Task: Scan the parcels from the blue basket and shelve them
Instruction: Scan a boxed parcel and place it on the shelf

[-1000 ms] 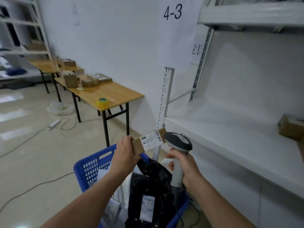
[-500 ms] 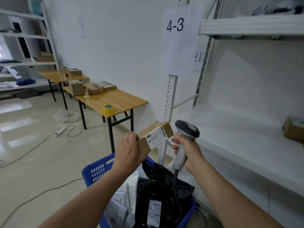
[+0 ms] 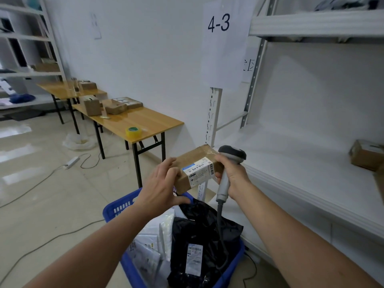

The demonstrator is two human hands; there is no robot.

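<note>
White metal shelving (image 3: pixel 291 169) fills the right side under a paper sign reading 4-3 (image 3: pixel 219 23) — presumably the bay where this item belongs. Just in front of its lower board, above the blue plastic basket (image 3: pixel 116 210), the small brown cardboard parcel with a white label (image 3: pixel 195 163) is held in the air. Its label is turned up toward the camera, likely so the barcode can be read.

The left hand (image 3: pixel 162 183) clasps the parcel's near end, fingers spread on top and thumb underneath. The right hand (image 3: pixel 233 175) is wrapped round the handle of the grey handheld barcode scanner (image 3: pixel 231 155), whose head sits beside the parcel's far end (whether that thumb also touches the box I cannot tell).

The scanner's window faces away, unseen. The label print is too small to read, the basket's near edge is cut off, and the black plastic mailer bag (image 3: pixel 199 231) covers whatever lies beneath it.
</note>
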